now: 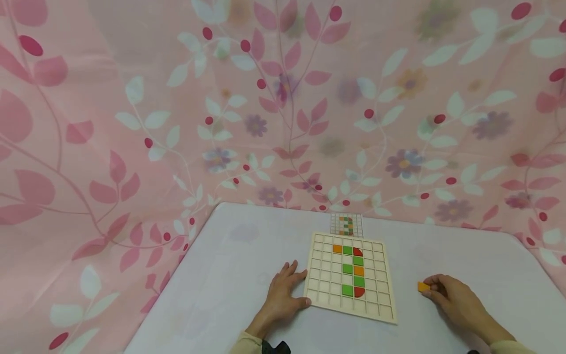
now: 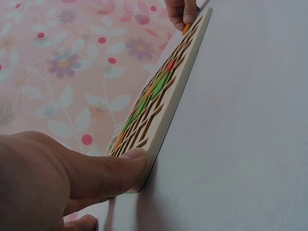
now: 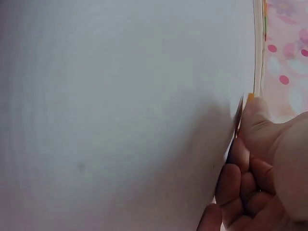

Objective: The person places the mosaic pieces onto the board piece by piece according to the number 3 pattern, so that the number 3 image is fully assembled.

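Observation:
A square wooden grid board [image 1: 320, 280] lies on the table, with orange and green square tiles and red rounded tiles forming a figure like a 3. My left hand [image 1: 285, 294] rests at the board's left side, fingers spread and thumb at the near corner. In the left wrist view the thumb [image 2: 126, 171] lies against the board's pale rim. To the right of the board, my right hand [image 1: 453, 297] pinches an orange tile [image 1: 422, 287] between thumb and fingertips, low over the table. Only a sliver of that tile [image 3: 250, 96] shows in the right wrist view.
A small printed pattern card [image 1: 347, 224] with a matching coloured figure lies just behind the board. White cloth covers the table [image 1: 247, 246]. A pink floral curtain [image 1: 287, 123] hangs along the table's back and left sides.

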A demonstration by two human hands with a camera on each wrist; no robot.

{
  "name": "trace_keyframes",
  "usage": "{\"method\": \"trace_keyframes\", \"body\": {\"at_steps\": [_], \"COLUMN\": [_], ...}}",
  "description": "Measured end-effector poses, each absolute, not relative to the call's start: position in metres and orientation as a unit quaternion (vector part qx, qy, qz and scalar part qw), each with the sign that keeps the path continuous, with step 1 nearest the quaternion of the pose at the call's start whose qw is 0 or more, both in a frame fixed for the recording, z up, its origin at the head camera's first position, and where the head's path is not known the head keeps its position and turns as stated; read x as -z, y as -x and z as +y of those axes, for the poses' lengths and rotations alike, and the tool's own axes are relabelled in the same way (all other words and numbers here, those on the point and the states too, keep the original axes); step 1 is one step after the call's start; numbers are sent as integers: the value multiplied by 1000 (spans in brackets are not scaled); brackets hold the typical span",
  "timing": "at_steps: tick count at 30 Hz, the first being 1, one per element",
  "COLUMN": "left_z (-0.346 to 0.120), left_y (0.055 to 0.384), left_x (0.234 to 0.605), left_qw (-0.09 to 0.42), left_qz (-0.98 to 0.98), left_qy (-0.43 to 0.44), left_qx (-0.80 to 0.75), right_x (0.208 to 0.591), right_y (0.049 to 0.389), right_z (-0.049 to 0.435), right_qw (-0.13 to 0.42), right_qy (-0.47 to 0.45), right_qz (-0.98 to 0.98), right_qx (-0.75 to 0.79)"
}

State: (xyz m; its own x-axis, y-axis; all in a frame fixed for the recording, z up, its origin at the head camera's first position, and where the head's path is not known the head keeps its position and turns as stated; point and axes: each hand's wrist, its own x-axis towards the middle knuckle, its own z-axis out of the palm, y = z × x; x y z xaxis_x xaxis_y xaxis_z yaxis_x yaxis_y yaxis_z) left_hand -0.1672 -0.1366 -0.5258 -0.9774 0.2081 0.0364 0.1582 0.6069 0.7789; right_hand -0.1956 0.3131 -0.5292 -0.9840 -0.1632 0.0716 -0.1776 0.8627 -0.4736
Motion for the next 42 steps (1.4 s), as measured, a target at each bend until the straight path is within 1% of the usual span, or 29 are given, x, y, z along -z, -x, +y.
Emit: {"method": "trace_keyframes", "body": {"at_steps": [7, 15, 18, 24, 32, 42], "left_z": [-137, -138, -138, -137, -137, -137], "left_y": [168, 168, 168, 167, 166, 167], "left_x": [525, 524, 525, 528, 526, 527], "left_qw": [32, 25, 24, 17, 18, 15], "left_qz": [899, 898, 899, 899, 897, 896], "left_qy": [-105, -106, -108, -112, -112, -112], "left_qx": [-425, -426, -425, -422, -426, -429], "right_x": [526, 525, 525, 524, 517, 512], "right_y": [193, 187, 185, 186, 190, 195], "right_z": [312, 300, 293, 284, 265, 241], "right_qw": [-11, 26, 28, 21, -5, 45], "right_qy": [-87, -113, -117, -120, -118, -174], "right_qz": [-961, -948, -943, -942, -945, -939], "right_qx": [-261, -295, -310, -312, -306, -293]}}
